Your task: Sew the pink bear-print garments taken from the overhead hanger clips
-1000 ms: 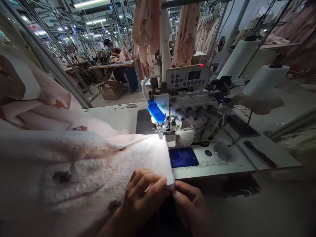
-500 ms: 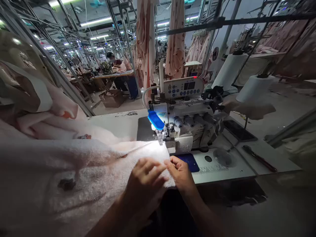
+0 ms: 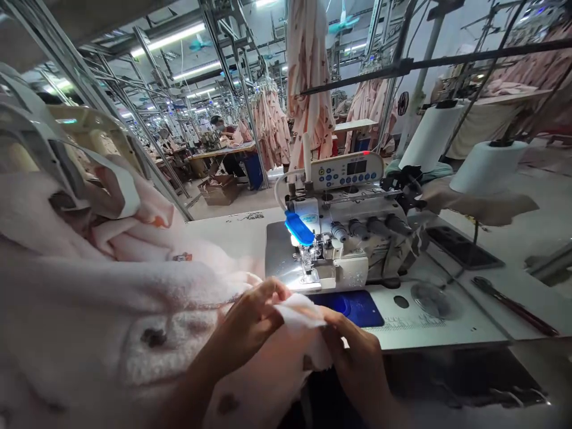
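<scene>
Pale pink fleecy fabric (image 3: 179,292) with dark brown patches spreads over the left of the table and down toward my lap. My left hand (image 3: 252,319) pinches an edge of it in front of the sewing machine (image 3: 344,232). On the other side of the raised, folded edge, my right hand (image 3: 355,345) grips the same fabric, its fingertips partly hidden behind the cloth. Both hands are closed. The lit presser foot (image 3: 308,265) stands just beyond them, with no fabric under it. A blue guard (image 3: 299,228) sits above the foot.
White thread cones (image 3: 489,167) stand at the right behind the machine. Dark-handled snips (image 3: 513,305) and a phone-like black slab (image 3: 465,245) lie on the table's right. Metal poles (image 3: 134,155) rise at the left. A co-worker (image 3: 218,128) sits farther back.
The fabric has come away from the presser foot toward me. My hands have lifted and folded its edge, my left now pinching it. The view has shifted left.
</scene>
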`<act>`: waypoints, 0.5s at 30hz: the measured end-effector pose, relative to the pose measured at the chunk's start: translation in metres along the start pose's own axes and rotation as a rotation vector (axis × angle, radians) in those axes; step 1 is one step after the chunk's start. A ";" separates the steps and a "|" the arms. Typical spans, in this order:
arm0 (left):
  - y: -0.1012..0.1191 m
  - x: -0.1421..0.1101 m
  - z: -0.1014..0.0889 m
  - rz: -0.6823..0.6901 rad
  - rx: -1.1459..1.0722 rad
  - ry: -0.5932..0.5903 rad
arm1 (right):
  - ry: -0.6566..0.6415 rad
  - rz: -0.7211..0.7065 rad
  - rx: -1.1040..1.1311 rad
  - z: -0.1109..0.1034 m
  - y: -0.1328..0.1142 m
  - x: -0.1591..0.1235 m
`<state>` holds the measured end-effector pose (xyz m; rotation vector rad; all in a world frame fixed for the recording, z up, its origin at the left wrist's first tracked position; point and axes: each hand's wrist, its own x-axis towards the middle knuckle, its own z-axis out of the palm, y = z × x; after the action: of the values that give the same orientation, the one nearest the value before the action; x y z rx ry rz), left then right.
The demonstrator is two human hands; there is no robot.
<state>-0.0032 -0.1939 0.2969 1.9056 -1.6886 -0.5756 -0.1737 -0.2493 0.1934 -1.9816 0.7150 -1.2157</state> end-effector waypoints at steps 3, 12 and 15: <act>0.007 -0.007 0.002 -0.052 -0.157 -0.015 | 0.014 -0.010 0.014 0.000 -0.005 -0.002; 0.028 -0.013 0.008 -0.219 -0.400 0.273 | -0.034 0.114 0.218 -0.003 -0.033 0.015; 0.027 -0.013 0.012 -0.191 -0.409 0.279 | -0.048 0.205 0.299 0.001 -0.038 0.023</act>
<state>-0.0328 -0.1844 0.3047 1.7590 -1.1231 -0.6379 -0.1599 -0.2434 0.2356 -1.6451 0.6524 -1.0794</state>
